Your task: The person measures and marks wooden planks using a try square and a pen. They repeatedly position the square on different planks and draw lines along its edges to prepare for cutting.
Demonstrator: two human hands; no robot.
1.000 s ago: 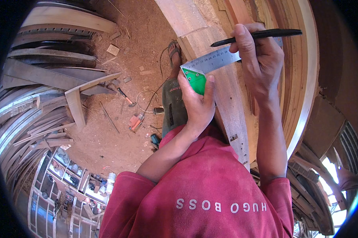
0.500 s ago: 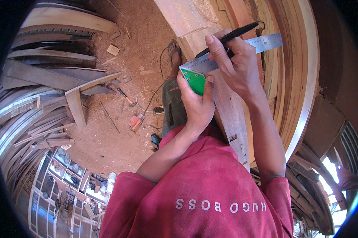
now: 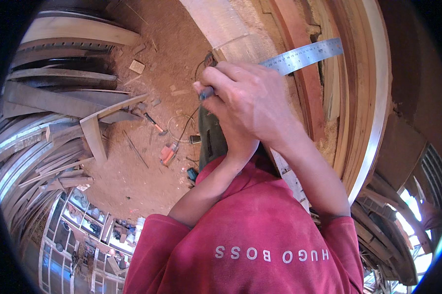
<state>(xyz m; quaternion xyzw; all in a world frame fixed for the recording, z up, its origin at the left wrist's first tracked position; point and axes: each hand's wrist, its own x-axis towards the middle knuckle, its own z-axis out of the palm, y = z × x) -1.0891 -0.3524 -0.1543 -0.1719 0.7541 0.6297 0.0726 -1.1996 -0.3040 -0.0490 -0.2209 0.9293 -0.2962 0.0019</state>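
Note:
My right hand [image 3: 252, 95] is closed around a dark pen [image 3: 207, 93], whose end sticks out between thumb and fingers. It crosses over my left hand [image 3: 240, 147] and covers most of it. Beneath them lies a try square, its steel ruler blade [image 3: 304, 56] reaching right across the timber. Its green handle is hidden under my hands, where my left hand stays closed at that end. A wooden beam [image 3: 235, 41] runs away from me under the square.
Long boards [image 3: 350, 98] are stacked to the right. On the dusty floor at left lie a hammer [image 3: 155, 124], an orange tool [image 3: 168, 153] and a cable. Timber [image 3: 59, 98] is piled at far left, beside a shelf of small items [image 3: 93, 220].
My right hand has swung left from the ruler blade with the pen and now overlaps my left hand. The green handle has gone out of sight. The blade has shifted slightly left.

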